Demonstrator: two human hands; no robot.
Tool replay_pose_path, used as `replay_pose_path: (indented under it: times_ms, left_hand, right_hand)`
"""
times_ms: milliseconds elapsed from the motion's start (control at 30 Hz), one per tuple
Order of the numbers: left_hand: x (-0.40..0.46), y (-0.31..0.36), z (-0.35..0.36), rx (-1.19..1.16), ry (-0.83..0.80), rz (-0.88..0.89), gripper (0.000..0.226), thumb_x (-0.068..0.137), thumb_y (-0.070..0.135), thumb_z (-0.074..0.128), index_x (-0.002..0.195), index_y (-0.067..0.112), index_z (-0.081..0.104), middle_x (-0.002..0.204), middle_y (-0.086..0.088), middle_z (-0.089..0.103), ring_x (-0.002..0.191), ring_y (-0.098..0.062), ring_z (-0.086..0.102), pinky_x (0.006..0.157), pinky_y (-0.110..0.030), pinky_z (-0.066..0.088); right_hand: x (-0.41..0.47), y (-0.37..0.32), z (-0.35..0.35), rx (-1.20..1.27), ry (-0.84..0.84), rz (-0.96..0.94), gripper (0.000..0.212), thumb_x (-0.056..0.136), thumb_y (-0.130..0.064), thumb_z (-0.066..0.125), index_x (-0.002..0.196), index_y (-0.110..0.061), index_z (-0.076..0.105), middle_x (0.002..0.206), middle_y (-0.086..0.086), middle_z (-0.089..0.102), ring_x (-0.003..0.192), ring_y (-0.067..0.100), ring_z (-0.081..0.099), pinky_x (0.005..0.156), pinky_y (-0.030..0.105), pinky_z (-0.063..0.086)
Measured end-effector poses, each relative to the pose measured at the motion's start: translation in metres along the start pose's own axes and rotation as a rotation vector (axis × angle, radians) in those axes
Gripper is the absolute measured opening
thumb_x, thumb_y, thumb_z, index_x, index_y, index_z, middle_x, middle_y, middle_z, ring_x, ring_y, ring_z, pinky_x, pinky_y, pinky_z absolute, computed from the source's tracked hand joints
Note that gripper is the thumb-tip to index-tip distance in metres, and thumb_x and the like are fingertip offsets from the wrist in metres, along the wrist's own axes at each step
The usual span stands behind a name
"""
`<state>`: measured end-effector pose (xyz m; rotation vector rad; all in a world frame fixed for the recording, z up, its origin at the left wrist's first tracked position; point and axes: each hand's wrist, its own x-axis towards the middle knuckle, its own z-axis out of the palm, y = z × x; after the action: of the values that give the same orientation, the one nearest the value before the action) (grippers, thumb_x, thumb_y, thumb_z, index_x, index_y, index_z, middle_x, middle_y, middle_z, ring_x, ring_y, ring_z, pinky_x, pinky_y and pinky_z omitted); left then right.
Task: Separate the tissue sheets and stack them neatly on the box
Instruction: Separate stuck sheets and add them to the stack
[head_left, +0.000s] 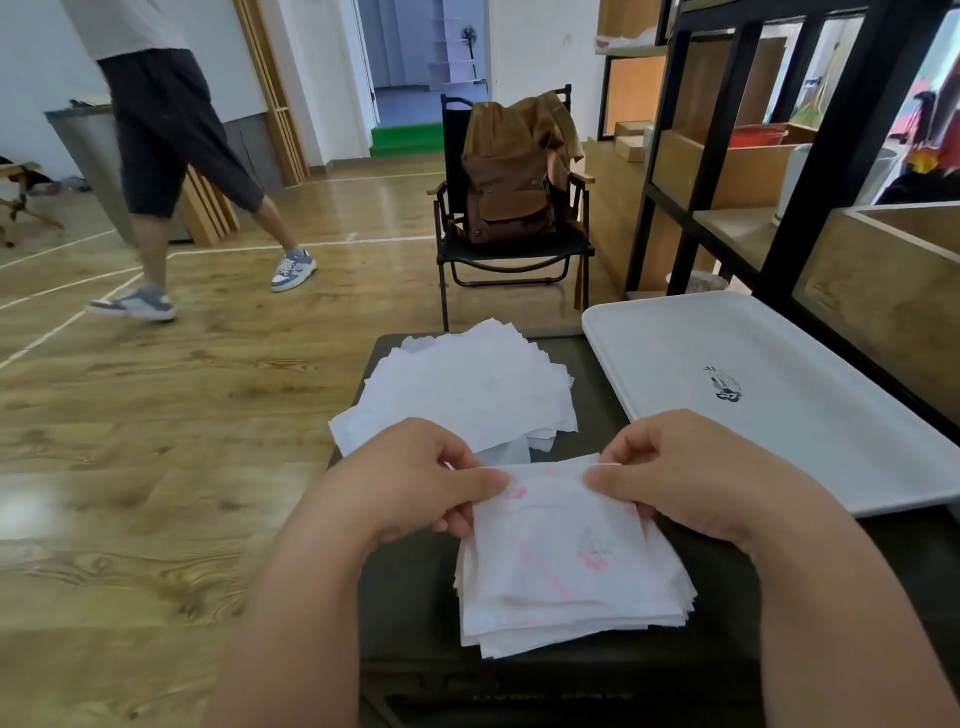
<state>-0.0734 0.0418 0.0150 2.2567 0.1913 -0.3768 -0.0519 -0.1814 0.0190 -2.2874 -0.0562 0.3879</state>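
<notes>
While another person (171, 156) walks across the wooden floor (156, 415) in the background, a seated worker pinches the far edge of a pink-printed tissue sheet (558, 512) between both hands above a dark box (415, 587). The left hand (415, 478) grasps the sheet's far left corner with thumb and curled fingers; the right hand (691, 478) nips the far right corner the same way, so the grip line runs left to right along that edge. Directly beneath the grip and toward the worker lies the unsorted stack (566, 597), its layers fanned at the near and right edges. Beyond the grip, slightly to the left, sits the finished pile (467, 395) of separated sheets, loosely squared, with several corners overhanging the box's far and left edges. By the look of it, the top sheet is being peeled from the one under it, and the coming move is a short carry away from the body; the left hand lies nearer the finished pile. Room ahead looks open, with nothing standing between grip and pile. To the right of the grip, a white tray (857, 441) overlaps the box and limits sideways swing. Farther off, a folding chair (452, 249) holds a brown backpack (511, 182), well clear of the work.
</notes>
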Motion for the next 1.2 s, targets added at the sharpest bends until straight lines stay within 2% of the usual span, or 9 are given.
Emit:
replay_pose_path:
  times_ms: [233, 333, 400, 467, 533, 633, 733, 1000, 1200]
  left_hand:
    - [0.008, -0.006, 0.002, 0.127, 0.096, -0.037, 0.034, 0.072, 0.054, 0.079, 0.071, 0.022, 0.068, 0.062, 0.011, 0.070, 0.052, 0.001, 0.060, 0.060, -0.022, 0.051]
    - [0.012, -0.006, -0.001, -0.090, 0.397, 0.038, 0.028, 0.078, 0.053, 0.074, 0.071, 0.027, 0.065, 0.061, 0.013, 0.067, 0.049, 0.003, 0.058, 0.047, -0.016, 0.040]
    - [0.018, -0.009, -0.004, -0.265, 0.610, 0.104, 0.022, 0.083, 0.046, 0.070, 0.072, 0.029, 0.064, 0.065, 0.011, 0.068, 0.057, -0.002, 0.063, 0.055, -0.026, 0.044]
    - [0.027, -0.017, -0.001, -0.182, 0.681, 0.142, 0.012, 0.087, 0.036, 0.068, 0.077, 0.031, 0.064, 0.067, 0.013, 0.067, 0.066, -0.004, 0.064, 0.059, -0.026, 0.044]
    - [0.035, -0.024, 0.006, -0.021, 0.589, 0.163, 0.008, 0.088, 0.029, 0.067, 0.094, 0.034, 0.065, 0.081, 0.018, 0.067, 0.081, 0.003, 0.062, 0.067, -0.020, 0.044]
    - [0.047, -0.033, 0.018, 0.158, 0.348, 0.138, 0.047, 0.087, 0.029, 0.069, 0.131, 0.033, 0.055, 0.128, 0.017, 0.056, 0.118, -0.005, 0.051, 0.096, -0.021, 0.040]
    - [0.053, -0.033, 0.020, 0.256, 0.320, 0.138, 0.058, 0.088, 0.027, 0.068, 0.142, 0.029, 0.048, 0.146, 0.010, 0.047, 0.136, -0.012, 0.040, 0.112, -0.026, 0.030]
    - [0.057, -0.032, 0.024, 0.395, 0.421, 0.192, 0.032, 0.095, 0.025, 0.056, 0.126, 0.024, 0.065, 0.124, 0.006, 0.066, 0.114, -0.014, 0.057, 0.091, -0.020, 0.038]
    - [0.056, -0.030, 0.024, 0.365, 0.541, 0.226, 0.016, 0.092, 0.025, 0.057, 0.086, 0.029, 0.071, 0.081, 0.015, 0.066, 0.079, -0.006, 0.059, 0.061, -0.014, 0.033]
  right_hand:
    - [0.005, -0.003, 0.007, -0.113, 0.037, 0.032, 0.014, 0.082, -0.032, 0.073, 0.077, -0.022, 0.065, 0.057, -0.011, 0.062, 0.070, 0.008, 0.060, 0.061, 0.022, 0.045]
    - [0.002, -0.006, 0.005, -0.097, 0.161, -0.027, 0.019, 0.077, -0.032, 0.078, 0.078, -0.026, 0.061, 0.070, -0.009, 0.060, 0.068, 0.006, 0.055, 0.056, 0.022, 0.038]
    - [0.000, -0.009, 0.003, -0.046, 0.294, -0.088, 0.019, 0.077, -0.034, 0.078, 0.077, -0.029, 0.060, 0.072, -0.009, 0.057, 0.066, 0.005, 0.053, 0.054, 0.022, 0.034]
    - [0.000, -0.013, 0.001, -0.010, 0.401, -0.146, 0.016, 0.079, -0.037, 0.075, 0.075, -0.031, 0.060, 0.070, -0.009, 0.057, 0.065, 0.006, 0.053, 0.053, 0.021, 0.034]
    - [0.000, -0.015, 0.002, 0.040, 0.442, -0.191, 0.015, 0.081, -0.038, 0.073, 0.073, -0.031, 0.062, 0.065, -0.009, 0.058, 0.064, 0.005, 0.055, 0.053, 0.021, 0.034]
    - [0.000, -0.016, 0.006, 0.097, 0.427, -0.222, 0.014, 0.083, -0.037, 0.071, 0.072, -0.031, 0.064, 0.064, -0.009, 0.061, 0.066, -0.007, 0.054, 0.053, 0.020, 0.037]
    - [0.001, -0.016, 0.009, 0.125, 0.396, -0.224, 0.012, 0.083, -0.037, 0.070, 0.074, -0.031, 0.065, 0.068, -0.011, 0.063, 0.064, -0.008, 0.054, 0.051, 0.017, 0.038]
    - [0.004, -0.014, 0.010, 0.130, 0.389, -0.222, 0.012, 0.084, -0.041, 0.068, 0.074, -0.033, 0.065, 0.073, -0.014, 0.064, 0.071, -0.010, 0.055, 0.052, 0.017, 0.036]
    - [0.008, -0.012, 0.012, 0.127, 0.391, -0.233, 0.014, 0.085, -0.041, 0.066, 0.074, -0.033, 0.065, 0.072, -0.016, 0.064, 0.074, -0.013, 0.054, 0.045, 0.010, 0.036]
